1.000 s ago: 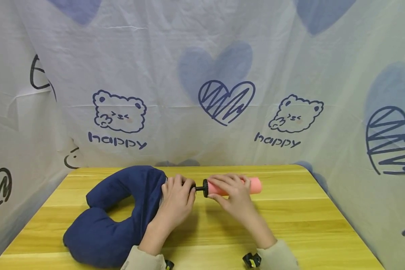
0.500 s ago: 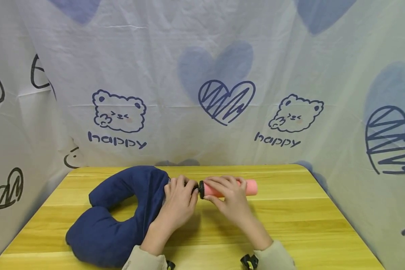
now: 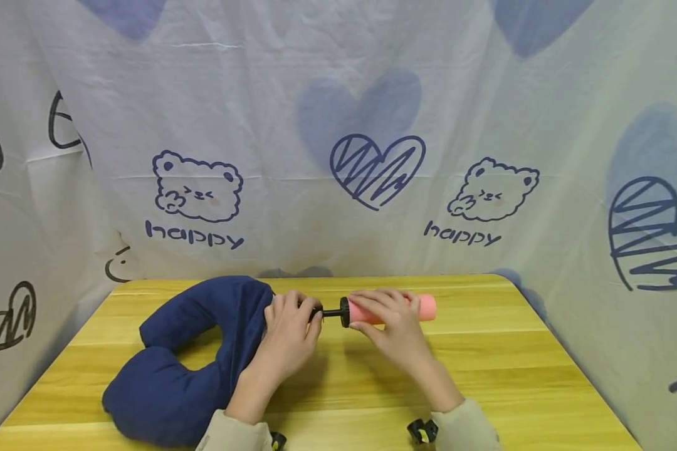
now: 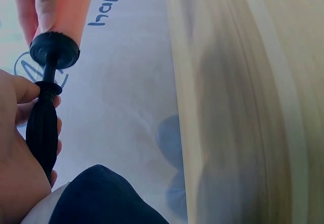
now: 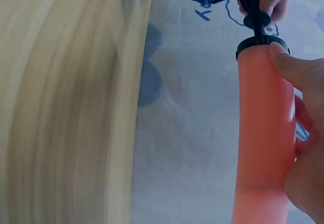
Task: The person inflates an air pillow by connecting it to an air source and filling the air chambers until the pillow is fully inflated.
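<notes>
A pink hand pump (image 3: 427, 307) lies crosswise between my hands, held off the table. My right hand (image 3: 397, 326) grips its barrel, with the thumb near the black collar in the right wrist view. My left hand (image 3: 286, 335) holds the pump's black ribbed end (image 4: 43, 133), fingers wrapped around it. A stretch of thin black rod (image 3: 331, 312) shows between that end and the barrel. Left of my left hand, touching it, is a navy blue U-shaped neck pillow (image 3: 166, 398). Whether the pump joins the pillow is hidden behind my left hand.
The wooden table (image 3: 513, 376) runs under both hands. A white cloth curtain (image 3: 293, 238) with hearts and bears hangs behind the table and at its sides. Black wrist fittings (image 3: 422, 431) sit by the sleeves.
Half a second ago the barrel sat almost against my left hand, the rod mostly inside. It is now drawn back right, exposing the rod. The pillow and left hand have shifted slightly left.
</notes>
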### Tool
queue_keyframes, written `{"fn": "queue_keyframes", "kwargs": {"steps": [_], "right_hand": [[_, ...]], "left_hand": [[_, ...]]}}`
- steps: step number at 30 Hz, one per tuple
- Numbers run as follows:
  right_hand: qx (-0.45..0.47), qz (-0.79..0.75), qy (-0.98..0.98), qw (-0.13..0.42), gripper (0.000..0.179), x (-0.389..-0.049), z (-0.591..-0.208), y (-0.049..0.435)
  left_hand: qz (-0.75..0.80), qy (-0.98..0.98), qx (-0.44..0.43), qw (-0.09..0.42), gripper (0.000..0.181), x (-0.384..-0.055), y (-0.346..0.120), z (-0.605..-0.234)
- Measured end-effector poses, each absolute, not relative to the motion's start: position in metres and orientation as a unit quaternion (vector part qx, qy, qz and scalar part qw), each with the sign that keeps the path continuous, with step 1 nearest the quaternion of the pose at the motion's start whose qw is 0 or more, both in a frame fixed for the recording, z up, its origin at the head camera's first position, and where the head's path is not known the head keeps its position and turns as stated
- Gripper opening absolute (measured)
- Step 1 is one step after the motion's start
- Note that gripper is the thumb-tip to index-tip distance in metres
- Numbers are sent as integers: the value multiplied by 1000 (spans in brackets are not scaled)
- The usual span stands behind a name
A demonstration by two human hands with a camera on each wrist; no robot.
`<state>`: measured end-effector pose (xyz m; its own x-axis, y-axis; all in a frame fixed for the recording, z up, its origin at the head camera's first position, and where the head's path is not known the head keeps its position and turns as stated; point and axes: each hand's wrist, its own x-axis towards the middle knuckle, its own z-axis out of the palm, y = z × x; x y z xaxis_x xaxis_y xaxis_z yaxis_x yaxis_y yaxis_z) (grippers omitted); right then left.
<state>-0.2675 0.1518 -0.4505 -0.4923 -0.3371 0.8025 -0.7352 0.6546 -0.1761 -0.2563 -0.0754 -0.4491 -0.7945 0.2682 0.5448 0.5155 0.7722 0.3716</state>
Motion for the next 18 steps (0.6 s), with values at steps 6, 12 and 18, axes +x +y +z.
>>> {"fn": "queue_keyframes", "kwargs": {"steps": [6,12,18], "right_hand": [[323,273,-827,372,48,-270,-448,164],[304,287,-843,338,49,-272,-445,177],[288,298,-851,323,51,-273,-444,188]], "left_hand": [[-265,-912,-209,233,11,-257,-83,-447],[-269,-913,-206,227,12,-259,-93,-446],[-278,-909,-204,236,8,-261,-102,-445]]}}
